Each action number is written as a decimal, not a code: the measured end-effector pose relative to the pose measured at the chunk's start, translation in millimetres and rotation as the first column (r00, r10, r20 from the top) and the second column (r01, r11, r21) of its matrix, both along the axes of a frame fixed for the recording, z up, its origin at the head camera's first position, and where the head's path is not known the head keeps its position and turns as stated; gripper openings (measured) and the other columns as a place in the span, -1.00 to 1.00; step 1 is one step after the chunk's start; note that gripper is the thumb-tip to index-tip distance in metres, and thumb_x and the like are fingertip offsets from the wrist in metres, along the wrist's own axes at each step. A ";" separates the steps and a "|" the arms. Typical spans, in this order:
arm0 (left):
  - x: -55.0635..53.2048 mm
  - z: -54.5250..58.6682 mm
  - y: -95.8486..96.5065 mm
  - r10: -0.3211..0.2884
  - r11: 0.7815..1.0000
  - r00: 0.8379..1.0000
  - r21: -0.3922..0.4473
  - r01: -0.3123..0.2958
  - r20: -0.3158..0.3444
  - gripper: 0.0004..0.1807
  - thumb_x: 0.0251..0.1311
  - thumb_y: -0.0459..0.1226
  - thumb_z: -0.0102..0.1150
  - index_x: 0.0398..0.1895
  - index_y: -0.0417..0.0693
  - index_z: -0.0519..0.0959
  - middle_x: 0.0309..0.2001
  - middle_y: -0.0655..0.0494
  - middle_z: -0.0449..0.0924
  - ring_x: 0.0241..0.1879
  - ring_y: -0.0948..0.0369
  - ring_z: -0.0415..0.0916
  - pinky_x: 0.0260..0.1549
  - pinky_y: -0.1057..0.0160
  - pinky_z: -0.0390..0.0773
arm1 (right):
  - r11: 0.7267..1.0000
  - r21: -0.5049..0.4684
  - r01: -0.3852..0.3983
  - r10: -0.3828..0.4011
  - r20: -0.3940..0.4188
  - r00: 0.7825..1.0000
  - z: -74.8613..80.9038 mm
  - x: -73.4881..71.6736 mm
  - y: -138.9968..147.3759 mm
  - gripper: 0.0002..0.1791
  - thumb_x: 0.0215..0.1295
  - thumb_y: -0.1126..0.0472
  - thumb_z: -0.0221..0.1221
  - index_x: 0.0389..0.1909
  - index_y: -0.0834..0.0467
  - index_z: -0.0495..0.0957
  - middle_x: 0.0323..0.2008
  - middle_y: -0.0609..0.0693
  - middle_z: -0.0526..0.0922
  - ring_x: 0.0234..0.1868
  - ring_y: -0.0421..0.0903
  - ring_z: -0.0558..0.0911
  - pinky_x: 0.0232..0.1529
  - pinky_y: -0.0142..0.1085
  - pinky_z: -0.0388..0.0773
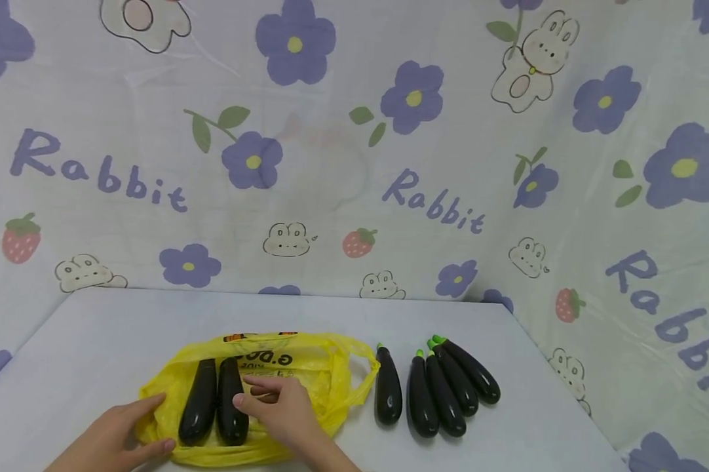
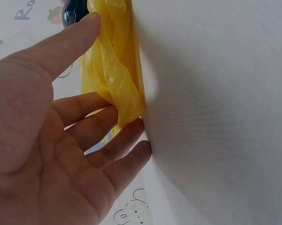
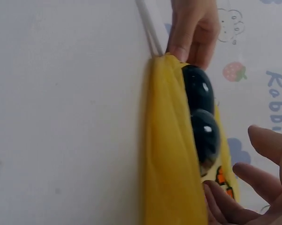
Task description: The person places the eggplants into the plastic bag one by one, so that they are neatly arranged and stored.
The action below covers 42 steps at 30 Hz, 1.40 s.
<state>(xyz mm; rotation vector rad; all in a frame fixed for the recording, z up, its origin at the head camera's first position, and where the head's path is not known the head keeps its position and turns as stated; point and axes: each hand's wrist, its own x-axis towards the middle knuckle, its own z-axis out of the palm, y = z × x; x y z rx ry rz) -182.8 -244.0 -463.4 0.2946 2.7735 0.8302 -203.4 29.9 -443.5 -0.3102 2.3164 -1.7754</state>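
Note:
A yellow plastic bag lies on its side on the table. Two dark eggplants rest side by side at its left end, glossy round ends toward me. My left hand is at the bag's left edge, thumb and fingers spread against the crumpled plastic. Over the bag, beside the right-hand one of the two eggplants, hovers my right hand, its fingers loosely bent. The right wrist view has those fingers apart from the eggplants, with nothing between them.
Right of the bag's handles lies a single eggplant with a green stem. Further right, several more eggplants fan out close together. The white table meets a printed rabbit-and-flower cloth at the back and right.

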 end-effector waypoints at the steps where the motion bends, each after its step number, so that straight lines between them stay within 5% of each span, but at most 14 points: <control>1: 0.0 0.5 0.1 0.007 1.000 1.000 0.006 -0.007 0.005 -0.04 0.08 0.15 0.36 0.31 -0.44 0.34 0.15 -0.39 0.45 0.12 -0.32 0.39 0.06 -0.33 0.42 | 1.000 0.003 0.000 0.000 -0.019 1.000 2.8 0.7 3.6 -0.69 0.22 0.10 0.38 0.00 0.00 0.73 -0.15 -0.09 0.71 -0.16 -0.12 0.67 -0.18 -0.22 0.69; 7: 0.8 1.5 -0.8 0.002 1.000 1.000 0.021 -0.001 -0.006 -0.04 0.10 0.13 0.36 0.32 -0.43 0.32 0.17 -0.42 0.42 0.14 -0.35 0.35 0.07 -0.33 0.41 | 1.000 0.001 0.012 -0.012 -0.091 0.996 21.4 7.3 31.0 -0.74 0.24 0.13 0.36 -0.05 0.00 0.73 -0.24 -0.17 0.70 -0.22 -0.17 0.63 -0.26 -0.37 0.64; 18: 0.4 4.1 -1.4 0.008 1.000 1.000 0.021 -0.008 0.018 -0.03 0.10 0.14 0.35 0.33 -0.44 0.31 0.18 -0.43 0.41 0.16 -0.36 0.33 0.07 -0.33 0.41 | 0.998 0.050 0.041 -0.038 -0.064 0.997 44.2 19.9 94.9 -0.80 0.29 0.17 0.31 -0.08 0.05 0.71 -0.24 -0.06 0.69 -0.22 -0.06 0.62 -0.17 -0.29 0.63; 27: 0.4 -0.4 -0.5 -0.006 0.998 1.000 0.056 0.007 -0.004 -0.05 0.10 0.13 0.36 0.32 -0.43 0.33 0.14 -0.39 0.46 0.14 -0.32 0.38 0.07 -0.30 0.43 | 0.982 0.048 0.181 -0.182 0.009 0.983 49.8 26.5 153.1 -0.68 0.28 0.10 0.34 -0.03 0.18 0.68 -0.17 0.03 0.70 -0.19 0.00 0.66 -0.09 -0.20 0.67; 35: -0.4 -2.0 -1.4 0.000 1.000 1.000 0.030 0.000 -0.006 -0.03 0.09 0.15 0.36 0.32 -0.42 0.33 0.13 -0.38 0.46 0.13 -0.32 0.38 0.07 -0.32 0.42 | 0.906 0.074 0.417 -0.418 0.004 0.908 48.3 22.9 202.4 -0.75 0.22 0.18 0.37 -0.10 0.17 0.71 -0.19 0.04 0.70 -0.22 -0.01 0.66 -0.18 -0.25 0.68; 42: -0.7 -4.7 -2.5 0.022 0.999 0.999 0.024 -0.023 0.038 0.01 0.05 0.19 0.36 0.33 -0.42 0.31 0.15 -0.41 0.44 0.15 -0.34 0.36 0.08 -0.33 0.41 | 0.835 0.102 0.540 -0.541 -0.019 0.841 45.9 15.1 260.1 -0.60 0.27 0.13 0.35 0.05 0.25 0.63 -0.08 0.06 0.67 -0.15 -0.06 0.63 -0.14 -0.30 0.67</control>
